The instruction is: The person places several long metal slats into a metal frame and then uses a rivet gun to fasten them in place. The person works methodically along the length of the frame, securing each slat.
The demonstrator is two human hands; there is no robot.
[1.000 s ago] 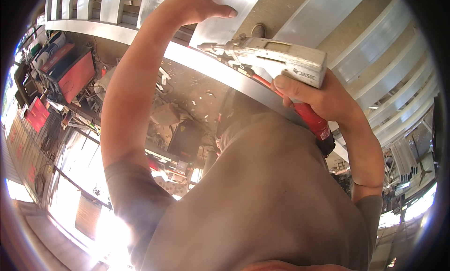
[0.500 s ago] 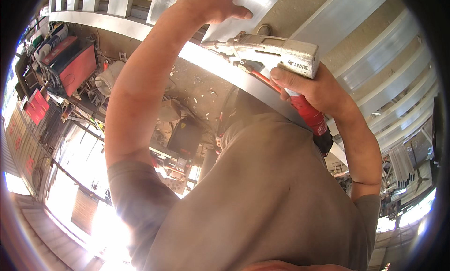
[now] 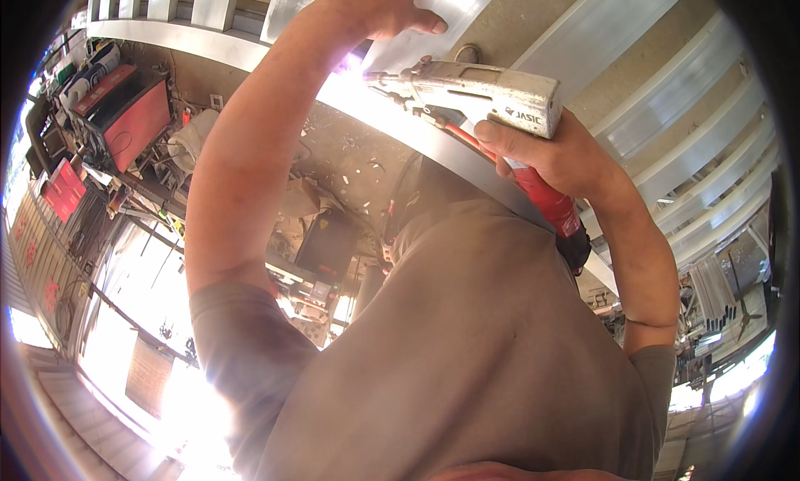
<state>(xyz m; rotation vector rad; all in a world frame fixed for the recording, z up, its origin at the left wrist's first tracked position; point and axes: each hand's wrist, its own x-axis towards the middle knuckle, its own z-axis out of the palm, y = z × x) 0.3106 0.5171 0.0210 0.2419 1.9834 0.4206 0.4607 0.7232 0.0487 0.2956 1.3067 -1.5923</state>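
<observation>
My right hand [image 3: 567, 160] is wrapped around the red-taped handle of a welding gun [image 3: 492, 94] with a worn white-silver body. The gun's narrow nozzle points left, at the edge of a silver metal rail [image 3: 400, 119]. A bright violet-white glow [image 3: 350, 63] shines at the nozzle's tip, just below my left wrist. My left hand [image 3: 379, 6] rests at the top edge on a flat metal slat [image 3: 454, 2], thumb stretched out to the right. Its other fingers are mostly out of sight.
Parallel metal slats [image 3: 658, 106] of a frame spread across the right side. A red-and-black machine [image 3: 133, 123] stands at the left among clutter. Below the rail, a dark box [image 3: 329, 244] sits on the debris-strewn floor. Metal profiles [image 3: 712, 289] are stacked at the far right.
A bright violet-white glow has appeared at the gun's nozzle tip. The gun and my right hand have shifted very slightly left. My left hand stays in place.
</observation>
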